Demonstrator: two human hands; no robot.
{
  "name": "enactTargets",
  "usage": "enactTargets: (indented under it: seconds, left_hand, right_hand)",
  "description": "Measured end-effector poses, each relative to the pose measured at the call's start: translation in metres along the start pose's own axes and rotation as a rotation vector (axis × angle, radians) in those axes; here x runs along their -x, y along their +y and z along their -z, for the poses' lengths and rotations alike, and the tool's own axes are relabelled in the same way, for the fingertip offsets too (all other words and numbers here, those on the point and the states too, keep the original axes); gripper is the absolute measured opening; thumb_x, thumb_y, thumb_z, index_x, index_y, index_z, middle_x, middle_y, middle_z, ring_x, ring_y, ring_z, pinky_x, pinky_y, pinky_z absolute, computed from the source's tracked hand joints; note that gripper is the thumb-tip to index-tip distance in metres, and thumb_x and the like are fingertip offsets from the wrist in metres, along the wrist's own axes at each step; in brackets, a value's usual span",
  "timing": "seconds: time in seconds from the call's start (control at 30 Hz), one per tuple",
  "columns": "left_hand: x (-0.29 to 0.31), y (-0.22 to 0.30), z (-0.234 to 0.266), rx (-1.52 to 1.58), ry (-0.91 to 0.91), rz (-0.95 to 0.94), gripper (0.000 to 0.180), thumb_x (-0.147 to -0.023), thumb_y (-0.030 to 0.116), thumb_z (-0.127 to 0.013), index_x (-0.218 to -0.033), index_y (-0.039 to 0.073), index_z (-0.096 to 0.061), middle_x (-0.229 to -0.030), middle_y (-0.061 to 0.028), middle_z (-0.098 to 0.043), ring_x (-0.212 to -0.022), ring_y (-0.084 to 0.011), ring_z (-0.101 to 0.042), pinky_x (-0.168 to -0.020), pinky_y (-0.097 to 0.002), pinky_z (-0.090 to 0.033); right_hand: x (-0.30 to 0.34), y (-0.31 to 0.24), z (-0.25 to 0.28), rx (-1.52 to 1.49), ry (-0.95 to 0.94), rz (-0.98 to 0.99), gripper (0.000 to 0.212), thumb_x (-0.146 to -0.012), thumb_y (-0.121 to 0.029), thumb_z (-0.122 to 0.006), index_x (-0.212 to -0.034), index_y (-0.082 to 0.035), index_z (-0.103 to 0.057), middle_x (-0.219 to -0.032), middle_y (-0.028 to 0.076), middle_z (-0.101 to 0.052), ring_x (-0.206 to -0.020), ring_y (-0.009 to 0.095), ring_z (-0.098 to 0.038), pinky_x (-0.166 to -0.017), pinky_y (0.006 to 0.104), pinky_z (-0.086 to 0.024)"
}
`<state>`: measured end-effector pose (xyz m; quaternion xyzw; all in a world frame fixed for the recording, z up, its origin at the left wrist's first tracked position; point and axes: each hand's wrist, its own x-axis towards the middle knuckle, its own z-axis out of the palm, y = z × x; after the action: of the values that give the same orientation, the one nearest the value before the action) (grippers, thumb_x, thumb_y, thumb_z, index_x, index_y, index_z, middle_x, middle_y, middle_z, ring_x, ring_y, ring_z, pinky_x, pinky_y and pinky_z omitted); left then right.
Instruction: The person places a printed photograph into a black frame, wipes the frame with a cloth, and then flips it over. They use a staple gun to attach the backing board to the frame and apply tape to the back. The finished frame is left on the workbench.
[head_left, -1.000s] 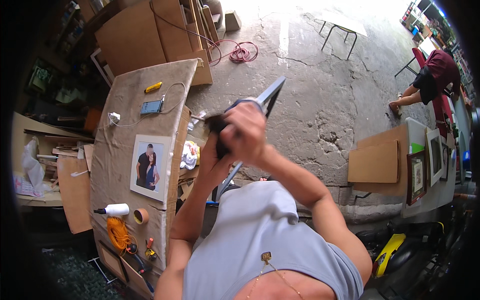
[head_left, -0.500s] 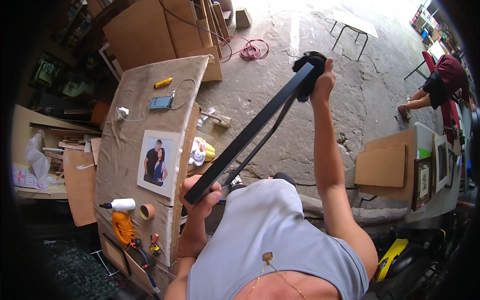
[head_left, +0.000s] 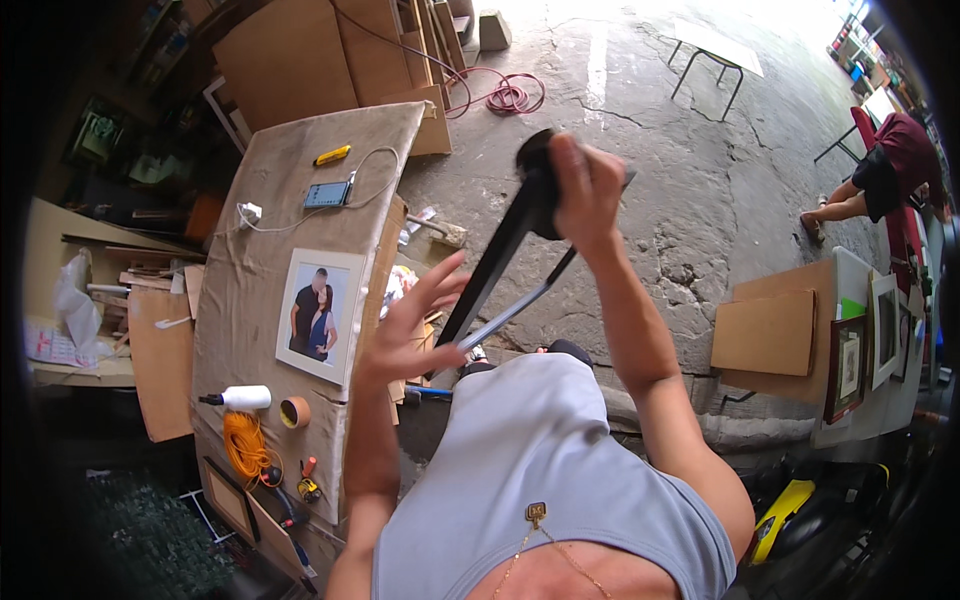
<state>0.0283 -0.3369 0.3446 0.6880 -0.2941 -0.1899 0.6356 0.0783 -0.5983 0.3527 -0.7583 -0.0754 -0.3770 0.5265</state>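
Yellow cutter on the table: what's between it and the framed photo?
In the head view, a phone and part of a white cable lie between the yellow cutter and the framed photo.

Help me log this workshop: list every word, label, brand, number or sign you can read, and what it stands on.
None reads clearly enough to quote.
Phone screen: too small to read.
Necklace pendant: marks too small.
Pink-and-white sheet, far left: too blurred.
Black frame in the right hand: no lettering visible.
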Motion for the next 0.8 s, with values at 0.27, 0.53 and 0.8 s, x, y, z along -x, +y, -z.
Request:
enactTargets:
  seconds: [0.27, 0.53, 0.8]
  left_hand:
    - [-0.009, 0.017, -0.048, 0.166, 0.471, 0.104, 0.011, -0.086, 0.008, -0.072, -0.094, 0.002, -0.067, -0.064, 0.0037, -0.059, -0.051, -0.0001, -0.046, -0.044, -0.0181, -0.032]
    - [-0.005, 0.001, -0.048, 0.082, 0.435, 0.111, 0.007, -0.086, 0.003, -0.069, -0.09, -0.002, -0.066, -0.065, 0.0022, -0.058, -0.051, -0.0017, -0.046, -0.045, -0.0203, -0.034]
    - [0.035, 0.004, -0.039, 0.075, 0.526, -0.018, 0.011, -0.08, 0.002, -0.074, -0.087, 0.0, -0.065, -0.069, -0.0022, -0.063, -0.052, -0.0046, -0.052, -0.045, -0.0209, -0.038]
  right_hand:
    - [-0.003, 0.006, -0.006, 0.18, 0.052, 0.495, 0.021, -0.081, -0.02, -0.069, -0.065, -0.01, -0.061, -0.057, 0.005, -0.058, -0.051, 0.023, -0.058, -0.051, 0.0361, -0.045]
    - [0.015, 0.001, -0.03, 0.065, 0.187, 0.576, 0.021, -0.078, -0.025, -0.07, -0.064, -0.013, -0.059, -0.059, 0.003, -0.056, -0.054, 0.021, -0.056, -0.053, 0.0362, -0.041]
    - [-0.031, 0.058, -0.004, 0.122, 0.112, 0.658, 0.012, -0.075, -0.011, -0.063, -0.064, -0.014, -0.059, -0.054, 0.0, -0.051, -0.049, 0.019, -0.054, -0.051, 0.0349, -0.042]
